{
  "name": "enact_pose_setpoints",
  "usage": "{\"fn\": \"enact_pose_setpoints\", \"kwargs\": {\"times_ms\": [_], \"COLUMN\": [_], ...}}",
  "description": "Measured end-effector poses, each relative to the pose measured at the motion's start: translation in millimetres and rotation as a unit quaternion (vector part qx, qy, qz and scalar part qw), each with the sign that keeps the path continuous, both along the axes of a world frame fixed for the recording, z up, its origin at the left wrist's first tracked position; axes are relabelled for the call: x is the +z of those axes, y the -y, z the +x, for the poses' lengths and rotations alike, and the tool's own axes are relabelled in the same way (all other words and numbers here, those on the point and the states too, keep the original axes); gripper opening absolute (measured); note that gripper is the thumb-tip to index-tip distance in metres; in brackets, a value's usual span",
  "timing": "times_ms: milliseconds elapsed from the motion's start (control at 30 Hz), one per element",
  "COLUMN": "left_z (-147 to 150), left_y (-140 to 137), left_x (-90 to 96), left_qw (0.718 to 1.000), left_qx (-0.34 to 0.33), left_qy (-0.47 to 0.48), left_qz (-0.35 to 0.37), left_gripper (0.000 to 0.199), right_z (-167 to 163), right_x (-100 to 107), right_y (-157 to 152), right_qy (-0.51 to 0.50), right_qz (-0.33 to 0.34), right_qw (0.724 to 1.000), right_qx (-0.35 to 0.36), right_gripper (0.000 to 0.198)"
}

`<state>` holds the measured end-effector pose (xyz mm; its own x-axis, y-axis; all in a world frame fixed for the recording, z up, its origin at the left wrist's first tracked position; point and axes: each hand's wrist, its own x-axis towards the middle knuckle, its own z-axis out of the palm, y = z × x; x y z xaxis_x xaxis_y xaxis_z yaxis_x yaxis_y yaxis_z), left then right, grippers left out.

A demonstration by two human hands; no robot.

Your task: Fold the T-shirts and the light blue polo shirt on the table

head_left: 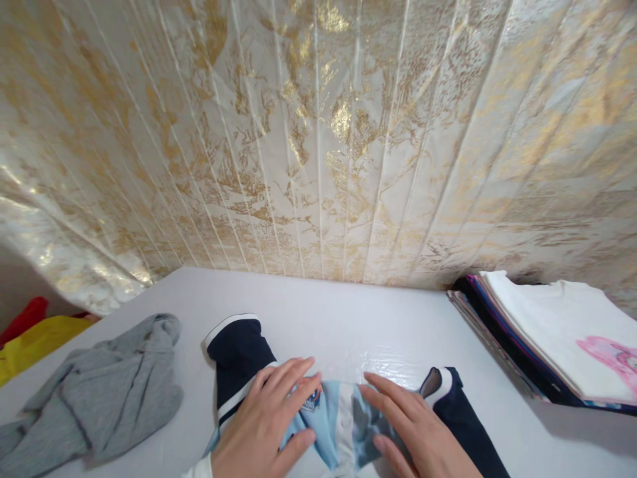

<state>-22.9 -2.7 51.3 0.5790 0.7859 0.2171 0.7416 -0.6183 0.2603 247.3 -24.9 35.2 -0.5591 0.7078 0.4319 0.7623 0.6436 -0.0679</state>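
A navy, white and light-blue shirt (239,358) lies spread on the white table (348,318) at the bottom centre, one navy sleeve reaching up left and the other (448,398) to the right. My left hand (269,418) lies flat on the light-blue chest panel near a small badge, fingers apart. My right hand (413,431) presses flat on the same garment just to the right, fingers spread. Neither hand grips the cloth.
A crumpled grey garment (104,392) lies at the left. Yellow and red cloth (34,338) shows past the table's left edge. A stack of folded clothes (547,332), a white shirt with pink print on top, sits at the right. A gold-patterned wall (318,133) rises behind.
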Motion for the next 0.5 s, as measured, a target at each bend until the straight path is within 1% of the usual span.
{"fn": "enact_pose_setpoints", "kwargs": {"times_ms": [33, 100, 167, 233, 300, 367, 433, 500], "left_z": [-8, -22, -33, -41, -46, -49, -52, -55], "left_y": [1, 2, 4, 4, 3, 5, 9, 16], "left_x": [-7.4, -23.9, -36.8, -42.3, -40.5, -34.9, -30.0, -28.2], "left_qw": [0.999, 0.994, 0.986, 0.979, 0.977, 0.98, 0.986, 0.99], "left_qx": [0.005, 0.037, 0.083, 0.109, 0.114, 0.097, 0.044, -0.02], "left_qy": [-0.03, -0.085, -0.122, -0.143, -0.15, -0.143, -0.128, -0.115], "left_qz": [0.024, 0.057, 0.081, 0.093, 0.1, 0.104, 0.1, 0.08], "left_gripper": [0.053, 0.067, 0.07, 0.071, 0.07, 0.07, 0.068, 0.061], "right_z": [7, 20, 28, 34, 40, 48, 56, 60], "right_x": [-3, -14, -25, -31, -31, -28, -25, -25], "right_y": [-1, -3, -2, 0, 3, 8, 14, 22], "right_qy": [0.037, 0.103, 0.131, 0.128, 0.119, 0.113, 0.109, 0.098], "right_qz": [0.032, 0.076, 0.092, 0.093, 0.099, 0.112, 0.121, 0.124], "right_qw": [0.999, 0.992, 0.985, 0.984, 0.983, 0.982, 0.983, 0.986], "right_qx": [-0.002, -0.02, -0.058, -0.083, -0.094, -0.102, -0.086, -0.046], "right_gripper": [0.05, 0.063, 0.068, 0.071, 0.073, 0.074, 0.073, 0.066]}}
